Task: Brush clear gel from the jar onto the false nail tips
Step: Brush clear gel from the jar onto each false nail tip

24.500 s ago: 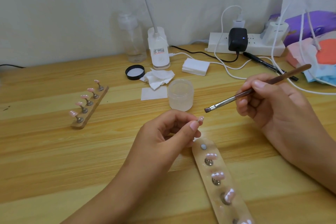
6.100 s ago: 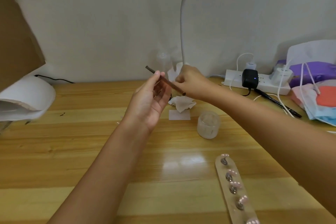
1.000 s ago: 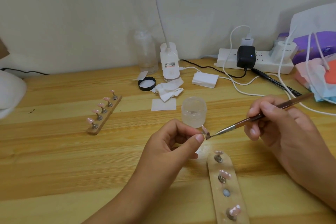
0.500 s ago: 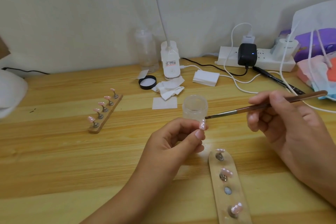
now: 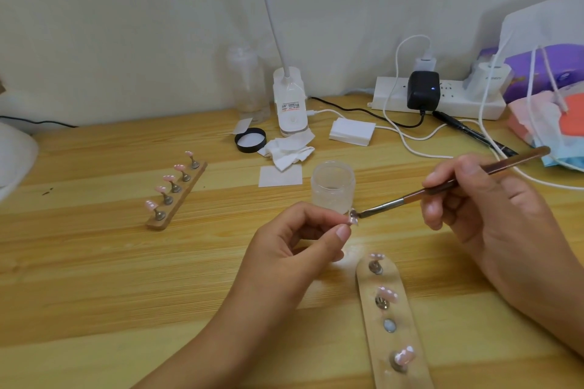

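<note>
Two hands are working on one false nail tip (image 5: 353, 218), with the brush (image 5: 442, 188) bristles touching it.
Left hand (image 5: 297, 249) is pinching the nail tip between thumb and fingers, just in front of the open jar (image 5: 332, 191) on the counter (image 5: 94, 278); right hand (image 5: 493, 215) is gripping the brush handle. Three more tips are showing on the near wooden strip (image 5: 373, 338), five on the far strip (image 5: 181, 196).

The left hand (image 5: 294, 249) and the right hand (image 5: 493, 215) are bare, and so are the left forearm (image 5: 221, 341) and right forearm (image 5: 553, 309) up to the frame's edge. The fingernails that show, such as the left thumbnail (image 5: 343, 232), are short, rounded and plain.
</note>
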`<state>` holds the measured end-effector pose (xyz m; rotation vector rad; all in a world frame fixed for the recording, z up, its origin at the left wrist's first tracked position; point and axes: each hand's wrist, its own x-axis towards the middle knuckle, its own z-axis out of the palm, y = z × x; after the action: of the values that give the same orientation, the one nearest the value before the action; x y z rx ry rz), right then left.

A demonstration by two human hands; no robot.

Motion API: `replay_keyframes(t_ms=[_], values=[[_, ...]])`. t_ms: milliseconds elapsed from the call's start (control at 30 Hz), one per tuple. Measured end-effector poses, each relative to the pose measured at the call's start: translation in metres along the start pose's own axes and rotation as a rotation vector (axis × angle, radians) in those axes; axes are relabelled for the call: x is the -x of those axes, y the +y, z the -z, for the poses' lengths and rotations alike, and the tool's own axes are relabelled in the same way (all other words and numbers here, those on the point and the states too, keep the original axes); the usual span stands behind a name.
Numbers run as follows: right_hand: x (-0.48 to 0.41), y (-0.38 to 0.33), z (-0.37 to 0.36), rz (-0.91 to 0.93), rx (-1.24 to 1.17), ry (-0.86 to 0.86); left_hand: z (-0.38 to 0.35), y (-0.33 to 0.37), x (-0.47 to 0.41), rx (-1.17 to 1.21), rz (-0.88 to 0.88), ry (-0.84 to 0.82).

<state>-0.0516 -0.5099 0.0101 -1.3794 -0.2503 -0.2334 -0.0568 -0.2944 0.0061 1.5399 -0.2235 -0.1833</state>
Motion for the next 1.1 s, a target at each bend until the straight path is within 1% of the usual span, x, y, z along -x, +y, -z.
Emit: replay_keyframes(t_ms=[200,400,667,833,1000,1100], values=[[0.0002,-0.0003,0.0005,-0.041,0.007,0.0,-0.0006,-0.0008,-0.0008,-0.006,-0.011,0.007],[-0.0027,0.0013,0.0033,0.03,-0.031,0.076,0.0001,0.0003,-0.0003,-0.032,-0.031,-0.01],[-0.0001,0.0009,0.0003,0.043,0.014,0.013,-0.0006,0.0005,-0.0009,-0.025,-0.018,-0.006],[0.0002,0.0001,0.0011,0.004,0.027,0.01,-0.0008,0.0004,-0.0005,-0.035,-0.025,-0.011],[-0.0012,0.0011,0.0024,0.092,0.009,0.067,-0.0005,0.0001,-0.0004,-0.046,-0.02,-0.008],[-0.0016,0.0023,0.0023,0.123,0.017,0.058,-0.0007,0.0003,0.0,-0.049,-0.014,-0.009]])
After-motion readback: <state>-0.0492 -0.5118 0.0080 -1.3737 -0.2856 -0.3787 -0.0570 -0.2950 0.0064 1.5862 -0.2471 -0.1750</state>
